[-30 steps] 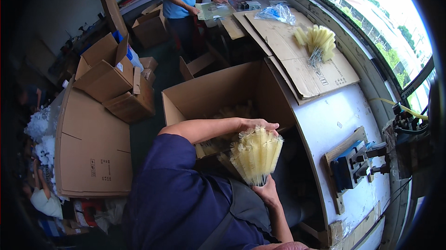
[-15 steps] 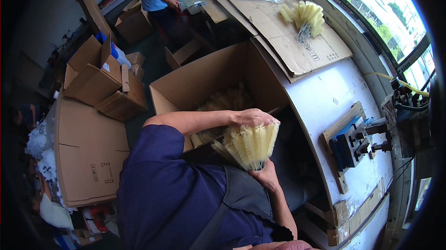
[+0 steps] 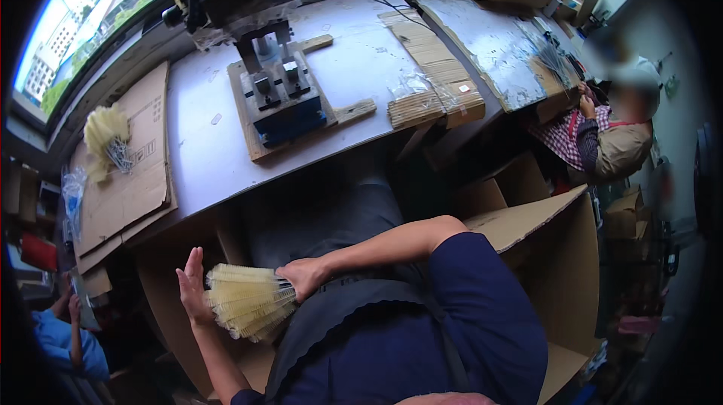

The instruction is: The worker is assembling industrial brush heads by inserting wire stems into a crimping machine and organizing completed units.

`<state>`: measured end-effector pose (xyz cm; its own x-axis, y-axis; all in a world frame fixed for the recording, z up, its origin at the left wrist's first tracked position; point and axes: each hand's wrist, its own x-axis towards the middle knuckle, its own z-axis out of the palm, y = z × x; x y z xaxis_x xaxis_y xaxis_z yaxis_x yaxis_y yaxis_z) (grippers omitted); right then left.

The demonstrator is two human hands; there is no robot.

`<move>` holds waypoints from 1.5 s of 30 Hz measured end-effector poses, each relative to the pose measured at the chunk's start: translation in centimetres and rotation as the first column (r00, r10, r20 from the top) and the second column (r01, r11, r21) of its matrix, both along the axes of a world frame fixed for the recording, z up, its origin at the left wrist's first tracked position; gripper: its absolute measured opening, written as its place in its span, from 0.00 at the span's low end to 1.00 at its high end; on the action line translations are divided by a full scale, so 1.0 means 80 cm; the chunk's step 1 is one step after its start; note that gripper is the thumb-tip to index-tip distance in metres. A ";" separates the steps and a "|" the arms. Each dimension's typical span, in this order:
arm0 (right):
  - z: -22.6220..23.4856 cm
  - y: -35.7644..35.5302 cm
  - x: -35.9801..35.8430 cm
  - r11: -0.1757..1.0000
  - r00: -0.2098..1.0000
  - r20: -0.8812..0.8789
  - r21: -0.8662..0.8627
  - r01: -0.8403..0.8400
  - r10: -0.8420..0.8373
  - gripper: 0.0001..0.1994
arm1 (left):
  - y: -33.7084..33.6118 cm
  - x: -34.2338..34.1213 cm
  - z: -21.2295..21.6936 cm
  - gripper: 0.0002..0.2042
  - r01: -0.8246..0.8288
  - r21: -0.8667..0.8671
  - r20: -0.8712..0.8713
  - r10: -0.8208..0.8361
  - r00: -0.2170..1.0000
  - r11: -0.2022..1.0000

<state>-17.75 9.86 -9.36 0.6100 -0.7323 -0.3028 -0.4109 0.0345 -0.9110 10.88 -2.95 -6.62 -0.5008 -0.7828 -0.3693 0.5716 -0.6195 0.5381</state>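
A thick bunch of bottle brushes (image 3: 250, 298), with pale yellow bristles and thin wire stems, lies sideways in front of my apron. My right hand (image 3: 303, 277) is closed around the wire stems at the bunch's right end. At the opposite end, my left hand (image 3: 193, 288) is held flat with its fingers stretched, the palm at or very near the bristle tips. Its fingers do not wrap around the brushes. Below the bunch is part of a large open cardboard box (image 3: 167, 307).
The white workbench (image 3: 203, 126) holds a metal fixture (image 3: 282, 96) on a wooden base. Flat cardboard (image 3: 143, 179) at left carries another brush bunch (image 3: 108, 138). Cardboard strips (image 3: 433, 66) lie farther right. A person (image 3: 602, 130) works at right, another (image 3: 71, 337) at left.
My view has swung right, bringing the fixture to the middle. My left hand has gone from lying over the bristle tips to standing flat, fingers up, beside them. My right hand still grips the stems.
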 end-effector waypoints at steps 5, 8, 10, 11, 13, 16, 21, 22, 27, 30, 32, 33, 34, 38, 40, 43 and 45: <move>-0.017 0.010 0.004 0.999 0.996 0.072 -0.013 0.046 -0.045 0.29 | 0.026 -0.011 -0.107 0.38 0.418 -0.236 0.332 -0.332 0.883 0.877; -0.012 0.013 0.003 0.998 0.997 0.042 -0.014 0.068 -0.068 0.29 | 0.018 -0.005 -0.115 0.37 0.333 -0.222 0.344 -0.246 0.906 0.916; -0.009 0.013 0.003 0.995 0.994 0.074 -0.053 0.081 -0.077 0.28 | 0.004 0.005 -0.118 0.36 0.297 -0.228 0.290 -0.227 0.930 0.927; -0.011 0.013 0.003 0.996 0.994 0.070 -0.039 0.086 -0.083 0.28 | 0.001 0.008 -0.118 0.36 0.283 -0.225 0.264 -0.221 0.939 0.933; -0.016 0.008 0.008 0.991 0.997 0.054 -0.119 0.063 -0.057 0.28 | 0.006 0.006 -0.114 0.36 0.266 -0.205 0.236 -0.216 0.947 0.942; -0.009 0.006 0.003 0.992 0.996 0.045 -0.096 0.082 -0.078 0.27 | 0.015 -0.012 -0.097 0.33 0.278 -0.144 0.312 -0.223 0.923 0.950; -0.014 0.009 0.005 0.988 0.994 0.034 -0.111 0.106 -0.103 0.26 | 0.015 0.000 -0.118 0.32 0.342 -0.258 0.287 -0.266 0.920 0.904; -0.015 0.008 0.005 0.992 0.996 0.020 -0.093 0.086 -0.085 0.26 | 0.026 -0.005 -0.116 0.32 0.354 -0.319 0.346 -0.240 0.907 0.879; -0.007 0.009 0.000 0.995 0.998 -0.013 -0.077 0.057 -0.058 0.25 | 0.052 -0.029 -0.088 0.31 0.290 -0.244 0.414 -0.171 0.894 0.925; -0.006 0.009 0.006 0.998 0.999 -0.005 -0.041 0.040 -0.040 0.26 | 0.046 -0.013 -0.079 0.31 0.196 -0.167 0.281 -0.143 0.949 0.966; -0.004 0.010 0.009 0.995 0.998 -0.013 -0.079 0.053 -0.054 0.27 | 0.045 -0.003 -0.076 0.31 0.121 -0.134 0.137 -0.103 0.985 0.983; -0.003 0.011 0.011 0.995 0.998 -0.010 -0.079 0.053 -0.054 0.27 | 0.034 0.003 -0.077 0.31 0.095 -0.147 0.142 -0.074 0.987 0.985; -0.002 0.011 0.010 0.995 0.997 -0.008 -0.068 0.075 -0.075 0.28 | 0.026 0.003 -0.074 0.31 0.071 -0.161 0.145 -0.048 0.988 0.984; -0.003 0.012 0.004 0.983 0.985 0.037 -0.071 0.169 -0.167 0.28 | 0.027 -0.019 -0.059 0.31 0.015 -0.221 0.184 0.026 0.983 0.975; 0.004 0.012 -0.002 0.979 0.981 0.070 -0.078 0.188 -0.183 0.27 | 0.027 -0.040 -0.039 0.31 0.022 -0.259 0.221 0.037 0.975 0.966; 0.029 0.009 -0.011 0.981 0.980 0.107 -0.076 0.178 -0.170 0.24 | 0.029 -0.062 -0.010 0.32 0.084 -0.312 0.295 0.013 0.955 0.946; 0.030 -0.001 -0.012 0.967 0.963 0.159 -0.104 0.234 -0.216 0.26 | 0.028 -0.077 0.003 0.32 0.142 -0.345 0.336 -0.019 0.942 0.928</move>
<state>-18.69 9.82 -6.92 0.4562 -0.8812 -0.1240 -0.2685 -0.0034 -0.9633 4.73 -0.73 -6.35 -0.4700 -0.8543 -0.2220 0.2864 -0.3855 0.8771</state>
